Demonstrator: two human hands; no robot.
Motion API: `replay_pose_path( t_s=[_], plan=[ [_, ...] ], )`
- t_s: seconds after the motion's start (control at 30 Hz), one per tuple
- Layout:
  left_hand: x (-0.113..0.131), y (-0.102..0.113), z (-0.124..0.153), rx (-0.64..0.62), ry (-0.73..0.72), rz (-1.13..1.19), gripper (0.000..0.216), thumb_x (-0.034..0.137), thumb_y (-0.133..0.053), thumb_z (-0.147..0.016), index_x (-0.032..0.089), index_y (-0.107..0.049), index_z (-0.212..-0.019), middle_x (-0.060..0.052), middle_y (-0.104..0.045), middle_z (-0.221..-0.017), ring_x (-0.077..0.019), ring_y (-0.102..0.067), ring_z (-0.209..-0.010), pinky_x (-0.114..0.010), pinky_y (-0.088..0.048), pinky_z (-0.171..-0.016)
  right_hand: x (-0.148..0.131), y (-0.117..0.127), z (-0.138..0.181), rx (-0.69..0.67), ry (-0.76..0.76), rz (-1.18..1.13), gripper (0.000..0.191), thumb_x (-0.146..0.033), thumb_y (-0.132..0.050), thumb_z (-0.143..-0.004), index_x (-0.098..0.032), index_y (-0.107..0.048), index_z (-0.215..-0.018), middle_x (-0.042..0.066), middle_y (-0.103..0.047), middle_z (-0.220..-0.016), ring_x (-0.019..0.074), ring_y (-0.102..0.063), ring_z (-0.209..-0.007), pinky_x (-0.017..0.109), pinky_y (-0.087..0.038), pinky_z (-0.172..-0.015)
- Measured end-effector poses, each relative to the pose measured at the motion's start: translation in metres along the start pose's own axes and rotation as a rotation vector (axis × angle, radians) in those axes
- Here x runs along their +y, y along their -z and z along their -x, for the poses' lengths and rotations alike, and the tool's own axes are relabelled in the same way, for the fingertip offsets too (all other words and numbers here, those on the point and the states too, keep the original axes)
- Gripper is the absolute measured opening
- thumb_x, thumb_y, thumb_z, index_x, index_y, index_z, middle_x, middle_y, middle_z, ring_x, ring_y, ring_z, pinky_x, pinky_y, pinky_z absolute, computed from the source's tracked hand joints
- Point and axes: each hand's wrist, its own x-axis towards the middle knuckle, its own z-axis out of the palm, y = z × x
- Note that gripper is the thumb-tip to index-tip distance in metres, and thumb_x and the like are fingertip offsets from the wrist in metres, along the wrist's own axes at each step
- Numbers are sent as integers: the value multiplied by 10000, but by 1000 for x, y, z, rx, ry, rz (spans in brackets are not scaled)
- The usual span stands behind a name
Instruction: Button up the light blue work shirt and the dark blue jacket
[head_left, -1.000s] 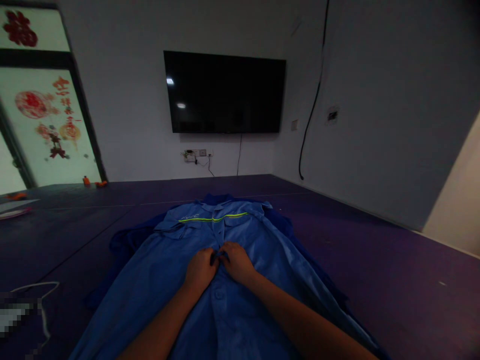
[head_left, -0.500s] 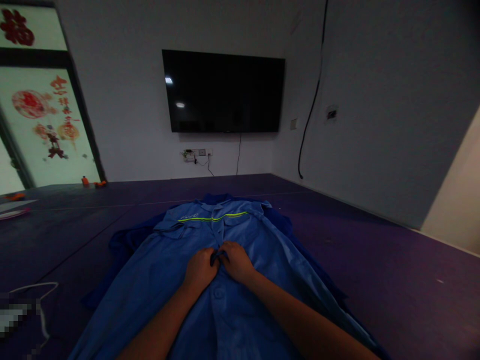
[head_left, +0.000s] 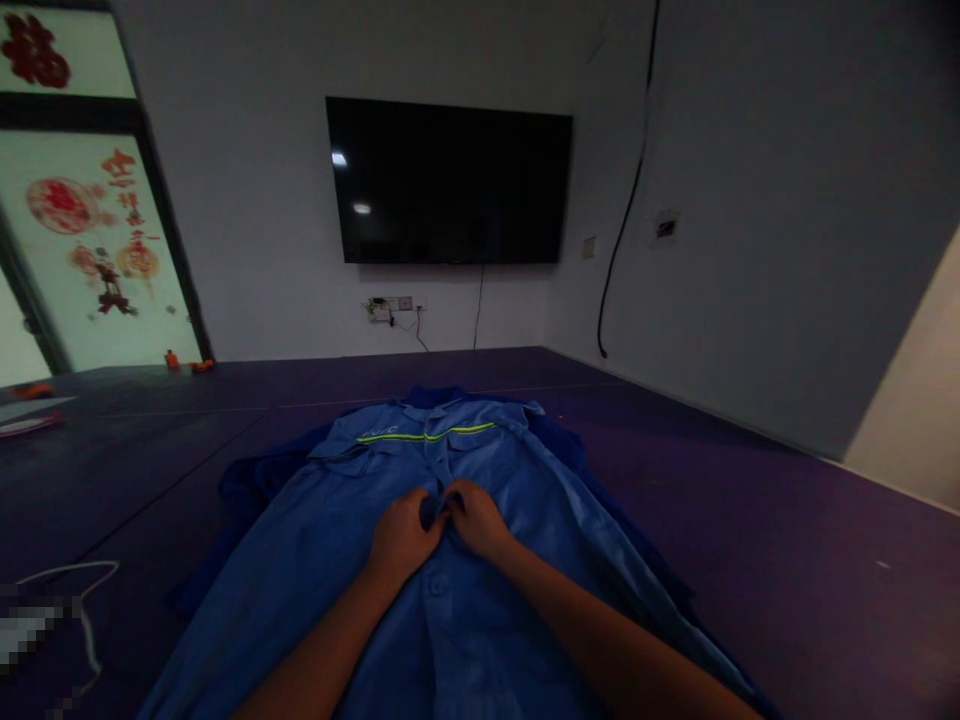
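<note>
The bare left grip (head_left: 405, 535) and bare right grip (head_left: 480, 522) hide a stretch of the button placket (head_left: 437, 640) of the light-blue cloth work shirt (head_left: 315, 550), which the bottom edge cuts off; what they touch there cannot be told. The whitish chest lettering (head_left: 380, 432) is too blurred to read, and the shirt covers much of the dark-blue cloth (head_left: 247, 488) beneath. The left edge crops a pixelated pale object (head_left: 26, 632); a distant orange item (head_left: 172, 359) is too small to identify.

Purple floor (head_left: 750, 540): blue shirt (head_left: 450, 625) spread out, white cable (head_left: 89, 640), orange objects (head_left: 172, 359).
</note>
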Motion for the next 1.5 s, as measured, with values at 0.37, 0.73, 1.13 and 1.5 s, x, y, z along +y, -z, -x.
replay_pose_path(
  t_s=[0.37,0.73,1.13,1.5],
  plan=[
    [1,11,36,-164,90,372,414,468,-473,-728,163,-418,-454,46,-386,-444,-81,-401,-473,-202,-261,-473,-9,10,25,148,-76,-308,267,-167,-448,-779,-161,-565,-1020,72,-621,-1000,158,-582,-901,287,-447,-809],
    [5,31,58,-586,357,800,298,428,-575,-624,170,-426,-633,59,-518,-467,-57,-424,-308,-164,-254,-312,-48,34,79,-203,-83,-110,253,-359,-548,-752,-150,-589,-615,-6,-565,-532,86,-485,-472,187,-291,-433],
    [8,45,63,-655,437,827,293,416,-544,-643,143,-474,-564,35,-531,-457,-36,-402,-288,-142,-203,-287,-49,38,86,-323,-153,-98,157,-349,-609,-694,-193,-622,-712,-11,-609,-596,100,-534,-515,184,-331,-451],
    [9,46,64,-679,459,939,230,359,-556,-640,149,-465,-613,49,-524,-478,-26,-398,-294,-138,-180,-290,-52,37,89,-288,-164,-147,154,-347,-589,-721,-194,-612,-731,-11,-621,-624,104,-546,-546,192,-358,-495]
  ],
)
